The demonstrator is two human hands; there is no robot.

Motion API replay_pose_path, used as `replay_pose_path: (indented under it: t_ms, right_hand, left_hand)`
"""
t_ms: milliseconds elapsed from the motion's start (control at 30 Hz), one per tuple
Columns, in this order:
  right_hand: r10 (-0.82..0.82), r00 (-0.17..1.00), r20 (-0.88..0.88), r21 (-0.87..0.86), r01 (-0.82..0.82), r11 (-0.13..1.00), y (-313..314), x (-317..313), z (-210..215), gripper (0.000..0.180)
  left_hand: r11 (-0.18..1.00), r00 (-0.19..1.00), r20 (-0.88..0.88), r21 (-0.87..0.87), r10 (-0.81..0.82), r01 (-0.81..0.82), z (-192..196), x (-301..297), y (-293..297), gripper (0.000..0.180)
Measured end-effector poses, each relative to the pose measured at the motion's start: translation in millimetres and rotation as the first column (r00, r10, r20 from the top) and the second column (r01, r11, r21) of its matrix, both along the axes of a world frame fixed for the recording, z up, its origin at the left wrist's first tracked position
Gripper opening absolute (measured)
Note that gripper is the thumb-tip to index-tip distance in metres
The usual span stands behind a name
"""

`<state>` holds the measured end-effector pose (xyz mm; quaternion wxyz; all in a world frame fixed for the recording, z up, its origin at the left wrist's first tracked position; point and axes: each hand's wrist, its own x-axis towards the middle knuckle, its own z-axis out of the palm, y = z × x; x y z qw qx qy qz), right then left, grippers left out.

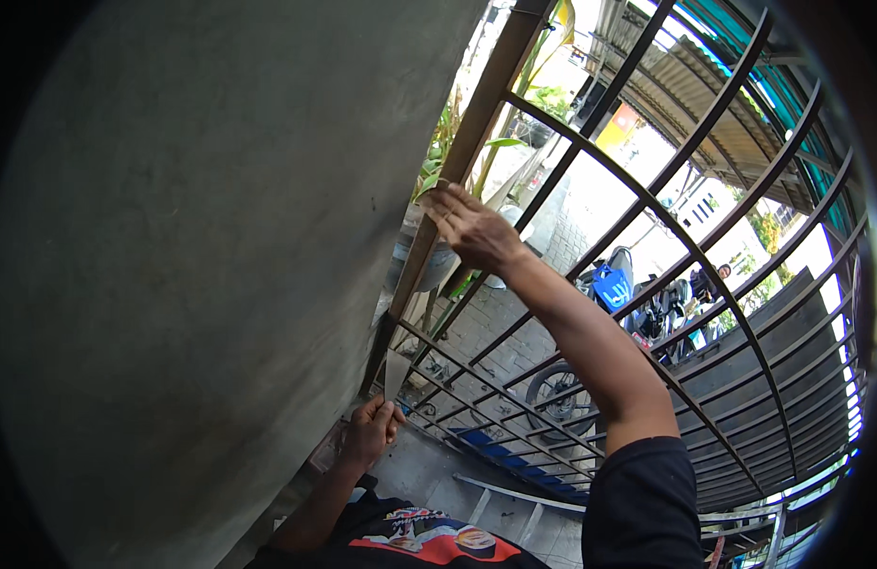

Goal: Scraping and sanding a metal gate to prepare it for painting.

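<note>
My left hand [366, 433], low beside the wall, is closed around the handle of a putty knife [396, 376]. Its flat, pale blade points up, close to the lower corner of the brown metal grille [666, 194]. Higher up, my right hand [472, 228] reaches across to the grille's upright edge post [476, 142], where it borders the grey wall [211, 247]. The fingers are pressed together against the post and slightly blurred. Something thin and greyish seems to be under the fingertips, too small to make out.
Curved bars spread over the right side. Beyond them stand a motorcycle with a blue panel [612, 286], a person [711, 283], green plants [448, 142] and a corrugated roof [680, 90]. Below, a pale metal ladder-like frame [514, 495] lies near the grille's base.
</note>
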<state>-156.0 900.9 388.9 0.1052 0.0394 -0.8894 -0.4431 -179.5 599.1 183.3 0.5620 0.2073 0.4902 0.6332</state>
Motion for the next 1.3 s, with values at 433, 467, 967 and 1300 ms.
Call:
replay_pose_path:
  t_ms: [433,467,967,1300]
  right_hand:
    - [0.026,0.993,-0.115,0.012,-0.025,1.0,1,-5,-11,0.044]
    - [0.026,0.984,-0.177,-0.014,-0.029,0.999,0,-10,8,0.046]
    - [0.005,0.932,-0.363,0.151,0.054,0.987,-2,-28,84,0.046]
    - [0.049,0.986,-0.158,0.125,-0.029,0.992,9,-12,18,0.041]
  left_hand:
    - [0.999,0.999,-0.048,-0.041,0.01,-0.012,0,-6,-7,0.031]
    - [0.998,0.998,-0.059,-0.062,0.006,-0.01,-2,-4,-15,0.031]
    - [0.996,0.998,-0.009,-0.067,0.059,-0.059,-7,-7,-16,0.031]
    - [0.999,0.999,-0.019,-0.036,0.031,-0.032,-18,-2,-14,0.031]
